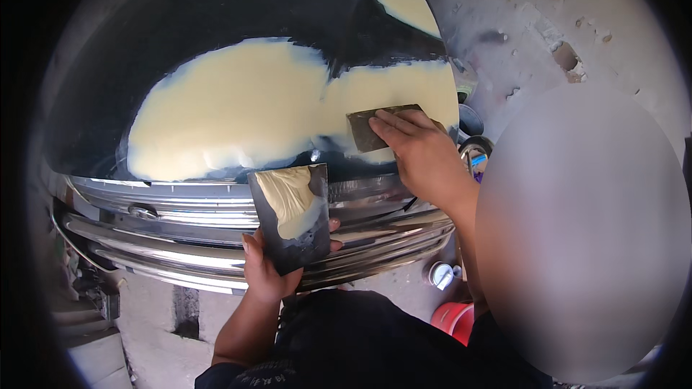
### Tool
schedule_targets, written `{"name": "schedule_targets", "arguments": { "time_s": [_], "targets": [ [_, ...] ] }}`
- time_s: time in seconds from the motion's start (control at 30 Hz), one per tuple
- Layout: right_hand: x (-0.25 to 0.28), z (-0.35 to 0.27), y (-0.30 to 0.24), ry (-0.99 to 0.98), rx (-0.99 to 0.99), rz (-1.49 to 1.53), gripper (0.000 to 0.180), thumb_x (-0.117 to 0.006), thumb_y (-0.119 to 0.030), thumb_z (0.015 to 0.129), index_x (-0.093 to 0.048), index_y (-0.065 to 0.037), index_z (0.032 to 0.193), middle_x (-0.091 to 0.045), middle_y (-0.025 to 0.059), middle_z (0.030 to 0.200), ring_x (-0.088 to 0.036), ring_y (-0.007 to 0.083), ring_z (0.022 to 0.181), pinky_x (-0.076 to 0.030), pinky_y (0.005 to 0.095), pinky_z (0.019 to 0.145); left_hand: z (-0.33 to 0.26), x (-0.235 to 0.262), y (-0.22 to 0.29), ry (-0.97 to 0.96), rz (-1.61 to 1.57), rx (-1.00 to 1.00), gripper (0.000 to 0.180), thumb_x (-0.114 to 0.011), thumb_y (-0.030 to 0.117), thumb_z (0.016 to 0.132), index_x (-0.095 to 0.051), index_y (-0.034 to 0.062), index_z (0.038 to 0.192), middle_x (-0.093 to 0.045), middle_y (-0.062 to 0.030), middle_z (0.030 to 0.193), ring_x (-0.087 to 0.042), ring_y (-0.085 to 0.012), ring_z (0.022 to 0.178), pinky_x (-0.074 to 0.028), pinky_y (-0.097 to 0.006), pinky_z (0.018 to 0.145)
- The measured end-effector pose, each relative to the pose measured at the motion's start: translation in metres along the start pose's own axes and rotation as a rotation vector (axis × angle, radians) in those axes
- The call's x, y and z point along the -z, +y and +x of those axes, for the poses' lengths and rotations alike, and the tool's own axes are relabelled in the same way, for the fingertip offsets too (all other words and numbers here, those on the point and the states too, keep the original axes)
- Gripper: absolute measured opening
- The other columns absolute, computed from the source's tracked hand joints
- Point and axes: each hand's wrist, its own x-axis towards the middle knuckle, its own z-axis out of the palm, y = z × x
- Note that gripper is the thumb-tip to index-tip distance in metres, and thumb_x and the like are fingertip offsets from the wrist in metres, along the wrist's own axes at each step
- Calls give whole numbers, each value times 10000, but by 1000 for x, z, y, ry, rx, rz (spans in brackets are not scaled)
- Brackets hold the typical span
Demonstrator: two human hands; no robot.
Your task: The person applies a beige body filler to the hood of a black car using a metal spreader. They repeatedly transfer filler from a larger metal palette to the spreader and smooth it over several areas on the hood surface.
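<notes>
A black car hood (216,7) spreads out before me, with broad patches of cream body filler (231,108) over its front part. My right hand (431,162) is closed on a dark, flat filler spreader (365,132), fingers laid along its top, pressed on or just above the filler near the hood's front right. Below the hood's front edge, my left hand (268,275) grips a dark rectangular mixing board (292,245) from beneath. Wet cream filler (287,198) lies thick over the board's upper part.
Under the hood runs a chrome grille and bumper (173,245). A red bucket (453,319) and an open tin (440,275) stand on the floor at lower right. A worn grey wall or floor surface (519,29) lies beyond the car's right side. A blurred oval hides much of the right.
</notes>
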Motion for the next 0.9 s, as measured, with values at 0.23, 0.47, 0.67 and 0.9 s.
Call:
{"name": "schedule_targets", "arguments": {
  "time_s": [0.23,0.47,0.67,0.9],
  "targets": [
    [-13,-35,-22,73,-53,-86,529,-592,14,683,-585,-60,1207,-574,81,1272,-525,271,1133,-432,409,946,-2,-1,-1,13,-37,-67,821,-366,600,910,-223,-24,1423,-433,-236,1335,-490,-445,1187,-503,-560,874],
    [-31,-62,-40,119,-94,-141,458,-571,-31,729,-605,-74,1184,-567,69,1280,-523,267,1138,-409,464,965,-2,-2,-1,42,-109,-95,738,-499,359,818,-265,-3,1418,-456,-226,1314,-493,-444,1184,-482,-587,895],
    [-39,-81,-46,139,-99,-183,446,-571,-37,733,-613,-77,1175,-564,59,1291,-523,260,1148,-407,468,969,1,-11,1,103,-67,-128,687,-467,218,778,-302,-5,1407,-468,-192,1323,-461,-376,1235,-382,-541,1013],
    [6,-82,-57,286,-109,303,480,-572,12,736,-565,2,1216,-583,170,1240,-547,337,1144,-422,466,971,-1,-33,-3,311,-18,-147,655,-397,82,747,-342,-12,1393,-463,-150,1343,-430,-267,1258,-286,-418,1089]
  ]
}}
